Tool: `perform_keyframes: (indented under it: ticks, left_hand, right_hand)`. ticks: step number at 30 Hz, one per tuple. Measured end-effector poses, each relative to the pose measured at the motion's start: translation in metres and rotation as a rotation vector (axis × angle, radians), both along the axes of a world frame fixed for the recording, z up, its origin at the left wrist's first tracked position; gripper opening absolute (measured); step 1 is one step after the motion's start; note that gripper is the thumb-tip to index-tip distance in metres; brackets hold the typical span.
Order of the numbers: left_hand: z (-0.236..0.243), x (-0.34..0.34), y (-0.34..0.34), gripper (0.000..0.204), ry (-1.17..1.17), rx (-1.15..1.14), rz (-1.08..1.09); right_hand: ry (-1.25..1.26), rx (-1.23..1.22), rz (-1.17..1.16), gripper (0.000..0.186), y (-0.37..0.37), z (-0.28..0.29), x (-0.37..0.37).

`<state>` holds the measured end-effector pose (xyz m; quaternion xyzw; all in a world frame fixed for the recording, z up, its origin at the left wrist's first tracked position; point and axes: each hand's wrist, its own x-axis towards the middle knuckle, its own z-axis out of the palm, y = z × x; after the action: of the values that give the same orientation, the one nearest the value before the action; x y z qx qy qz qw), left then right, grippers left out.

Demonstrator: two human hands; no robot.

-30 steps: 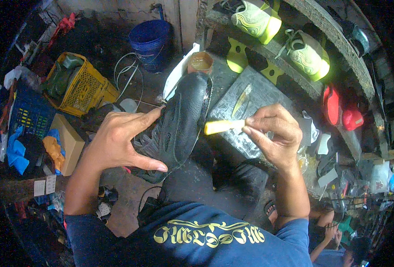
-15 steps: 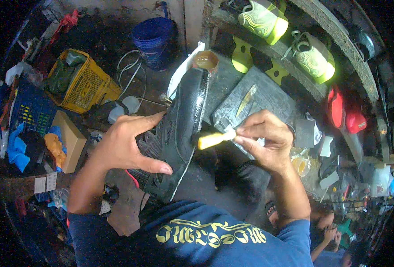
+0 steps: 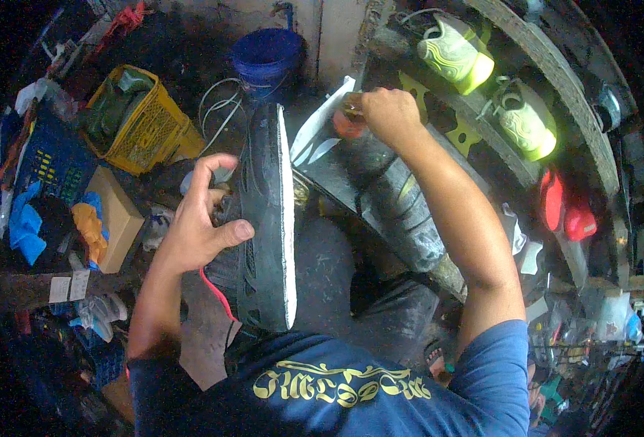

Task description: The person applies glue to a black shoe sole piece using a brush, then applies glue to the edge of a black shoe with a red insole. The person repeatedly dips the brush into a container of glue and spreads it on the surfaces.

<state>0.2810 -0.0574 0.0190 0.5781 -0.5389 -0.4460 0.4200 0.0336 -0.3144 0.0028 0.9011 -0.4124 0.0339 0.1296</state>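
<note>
A black shoe (image 3: pixel 258 255) with a white line along its sole edge stands on its side in the middle, toe pointing away. My left hand (image 3: pixel 204 231) is closed on its upper from the left, the thumb lying along the side. Farther off and to the right, my right hand (image 3: pixel 393 115) reaches over a small reddish-brown can (image 3: pixel 348 125), fingers pinched at its mouth. The yellow-handled brush that it held a moment ago is mostly hidden there. A white sheet (image 3: pixel 322 120) leans just left of the can.
Beneath my right arm lies a dark work board (image 3: pixel 402 197). Two pale green-yellow sneakers (image 3: pixel 454 58) and a red pair (image 3: pixel 579 220) sit on the rack at right. A yellow crate (image 3: pixel 154 120), a blue bucket (image 3: pixel 265 62) and a cardboard box (image 3: pixel 121 226) stand to the left.
My right hand has moved from beside the shoe's sole, away from me, to the can. My left hand has turned the shoe more upright, showing its white sole edge.
</note>
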Motion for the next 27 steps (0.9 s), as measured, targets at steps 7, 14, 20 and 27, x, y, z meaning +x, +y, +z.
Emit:
perform_keyframes:
  ticks: [7, 14, 20, 27]
  left_hand:
    - [-0.009, 0.021, -0.013, 0.084, -0.064, -0.098, 0.002]
    - [-0.017, 0.022, -0.027, 0.074, -0.106, -0.135, 0.010]
    - [-0.010, 0.010, -0.032, 0.074, -0.126, -0.100, -0.015]
    - [-0.019, -0.006, -0.042, 0.074, -0.076, -0.141, -0.054]
  right_hand:
    - [-0.204, 0.025, -0.155, 0.014, 0.011, -0.003, -0.038]
    - [-0.532, 0.086, -0.230, 0.020, 0.031, -0.022, -0.052]
    - [-0.708, 0.136, -0.243, 0.025, 0.028, -0.036, -0.060]
    - [-0.766, 0.291, -0.245, 0.024, 0.030, -0.030, -0.072]
